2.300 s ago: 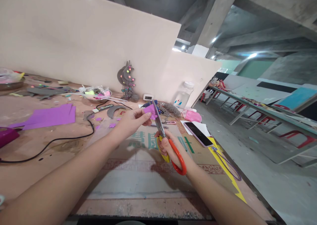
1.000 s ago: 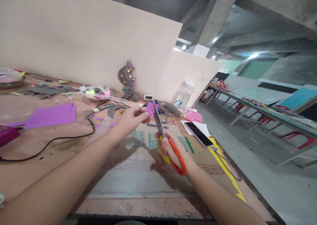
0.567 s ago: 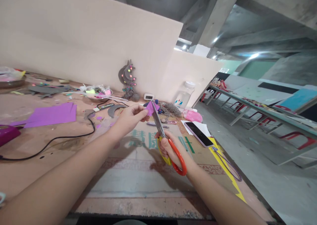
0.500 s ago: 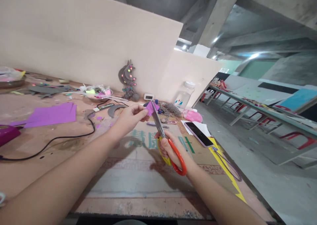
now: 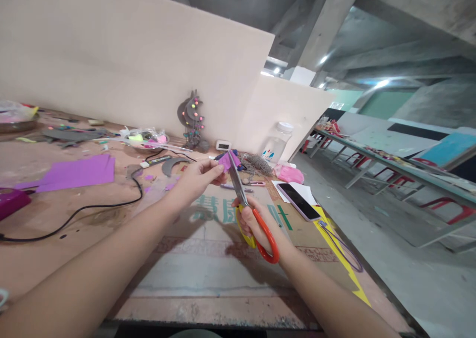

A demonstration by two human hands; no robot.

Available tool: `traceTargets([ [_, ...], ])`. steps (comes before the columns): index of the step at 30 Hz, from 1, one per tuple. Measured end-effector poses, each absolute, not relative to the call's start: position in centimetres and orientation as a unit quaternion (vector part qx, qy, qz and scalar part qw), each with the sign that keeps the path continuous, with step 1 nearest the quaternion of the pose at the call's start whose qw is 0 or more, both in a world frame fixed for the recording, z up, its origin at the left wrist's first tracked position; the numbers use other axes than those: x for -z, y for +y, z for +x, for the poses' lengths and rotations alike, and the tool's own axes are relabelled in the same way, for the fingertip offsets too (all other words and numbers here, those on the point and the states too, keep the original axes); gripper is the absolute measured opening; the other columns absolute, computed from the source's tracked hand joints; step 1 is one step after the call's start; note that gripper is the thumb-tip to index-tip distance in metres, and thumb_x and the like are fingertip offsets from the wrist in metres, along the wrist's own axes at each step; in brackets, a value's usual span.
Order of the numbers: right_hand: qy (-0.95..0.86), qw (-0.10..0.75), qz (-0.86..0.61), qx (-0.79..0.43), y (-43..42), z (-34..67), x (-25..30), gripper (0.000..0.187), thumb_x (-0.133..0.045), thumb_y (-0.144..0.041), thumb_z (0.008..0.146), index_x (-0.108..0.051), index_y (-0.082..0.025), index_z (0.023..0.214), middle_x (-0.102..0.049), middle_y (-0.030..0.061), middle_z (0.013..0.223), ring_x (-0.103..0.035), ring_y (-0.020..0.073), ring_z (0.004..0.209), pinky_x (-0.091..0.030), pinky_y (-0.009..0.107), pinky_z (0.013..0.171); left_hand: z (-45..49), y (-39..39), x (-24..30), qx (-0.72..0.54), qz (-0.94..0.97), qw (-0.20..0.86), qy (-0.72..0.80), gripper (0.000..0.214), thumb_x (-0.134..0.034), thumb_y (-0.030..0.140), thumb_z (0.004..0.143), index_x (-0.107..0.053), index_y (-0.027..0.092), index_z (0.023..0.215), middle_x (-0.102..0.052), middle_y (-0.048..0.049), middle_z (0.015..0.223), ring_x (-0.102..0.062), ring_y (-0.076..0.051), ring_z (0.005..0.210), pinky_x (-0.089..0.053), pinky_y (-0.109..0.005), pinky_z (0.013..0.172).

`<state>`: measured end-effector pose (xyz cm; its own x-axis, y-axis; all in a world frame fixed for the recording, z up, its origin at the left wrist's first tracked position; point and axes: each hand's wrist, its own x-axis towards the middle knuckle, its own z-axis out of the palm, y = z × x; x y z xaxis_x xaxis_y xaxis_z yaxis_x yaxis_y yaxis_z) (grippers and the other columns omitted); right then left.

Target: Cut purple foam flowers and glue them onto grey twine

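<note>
Between thumb and fingers, my left hand (image 5: pixel 204 175) pinches a small piece of purple paper (image 5: pixel 225 160) above the table. My right hand (image 5: pixel 256 220) grips a pair of scissors (image 5: pixel 237 182) by its handles, one loop orange-red and the other yellow. The blades point up and away from me, and their tips overlap the right side of the purple piece. Whether the blades are parted is hard to make out. Larger purple paper (image 5: pixel 80 172) lies flat to the left, with small purple scraps (image 5: pixel 149 177) beside it.
Beyond my hands stand a grey crescent ornament (image 5: pixel 191 117), a small digital clock (image 5: pixel 223 145) and a clear jar (image 5: pixel 277 142). Grey yarn (image 5: pixel 256 164) lies near the jar. A phone (image 5: pixel 298 201) rests at the right edge. A black cable (image 5: pixel 107 205) curves across the left.
Both hands hold almost the same place. The purple piece has shifted very slightly against the scissor blades, and the handles look marginally closer together.
</note>
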<state>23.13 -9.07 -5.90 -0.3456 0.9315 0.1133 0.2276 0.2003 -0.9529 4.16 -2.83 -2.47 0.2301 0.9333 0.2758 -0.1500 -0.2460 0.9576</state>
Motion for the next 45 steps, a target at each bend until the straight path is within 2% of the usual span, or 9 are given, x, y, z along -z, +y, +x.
traceTargets([
  [6, -0.698, 0.358, -0.417, -0.460, -9.20, 23.48, 6.09, 0.055, -0.039, -0.068, 0.084, -0.048, -0.020, 0.109, -0.035, -0.0043, 0.064, -0.029, 0.0096, 0.050, -0.030, 0.022, 0.046, 3.72, -2.59, 2.49, -0.512, 0.663, 0.432, 0.336, 0.025, -0.060, 0.040, 0.080, -0.056, 0.016, 0.074, -0.064, -0.0033, 0.078, -0.060, -0.016, 0.075, -0.048, -0.030, 0.074],
  [10, -0.717, 0.366, -0.400, -0.439, -9.20, 23.48, 6.11, 0.063, -0.035, -0.074, 0.081, -0.046, -0.020, 0.113, -0.039, -0.0016, 0.072, -0.034, 0.0112, 0.055, -0.034, 0.025, 0.050, 3.66, -2.73, 2.48, -0.489, 0.695, 0.417, 0.323, 0.023, -0.057, 0.037, 0.081, -0.056, 0.016, 0.072, -0.062, -0.0020, 0.075, -0.058, -0.015, 0.073, -0.046, -0.027, 0.070],
  [20, -0.690, 0.384, -0.396, -0.470, -9.06, 23.30, 6.24, 0.054, -0.039, -0.070, 0.083, -0.046, -0.022, 0.106, -0.033, -0.0036, 0.067, -0.028, 0.0117, 0.053, -0.029, 0.026, 0.050, 3.75, -2.98, 2.53, -0.490, 0.696, 0.426, 0.306, 0.032, -0.057, 0.047, 0.082, -0.061, 0.016, 0.077, -0.065, -0.0033, 0.077, -0.060, -0.016, 0.075, -0.046, -0.026, 0.072],
  [26, -0.674, 0.403, -0.392, -0.478, -9.13, 23.14, 6.28, 0.051, -0.040, -0.068, 0.084, -0.045, -0.021, 0.105, -0.032, -0.0043, 0.066, -0.029, 0.0112, 0.053, -0.028, 0.025, 0.049, 3.75, -2.75, 2.63, -0.507, 0.653, 0.480, 0.294, 0.044, -0.050, 0.057, 0.083, -0.062, 0.015, 0.080, -0.068, -0.0073, 0.077, -0.064, -0.020, 0.077, -0.050, -0.031, 0.073],
  [32, -0.676, 0.403, -0.398, -0.471, -9.10, 23.14, 6.39, 0.051, -0.039, -0.068, 0.084, -0.045, -0.022, 0.105, -0.032, -0.0047, 0.065, -0.029, 0.0108, 0.052, -0.027, 0.024, 0.048, 3.84, -2.90, 2.62, -0.482, 0.690, 0.436, 0.320, 0.031, -0.060, 0.046, 0.080, -0.062, 0.015, 0.077, -0.065, -0.0035, 0.075, -0.060, -0.015, 0.073, -0.046, -0.027, 0.070],
  [45, -0.669, 0.411, -0.388, -0.483, -8.93, 23.13, 6.63, 0.049, -0.044, -0.066, 0.084, -0.048, -0.021, 0.103, -0.034, -0.0044, 0.065, -0.029, 0.0093, 0.051, -0.026, 0.023, 0.046, 3.90, -3.04, 2.49, -0.512, 0.680, 0.426, 0.307, 0.027, -0.056, 0.041, 0.083, -0.059, 0.015, 0.078, -0.059, -0.0006, 0.071, -0.056, -0.013, 0.069, -0.044, -0.025, 0.068],
])
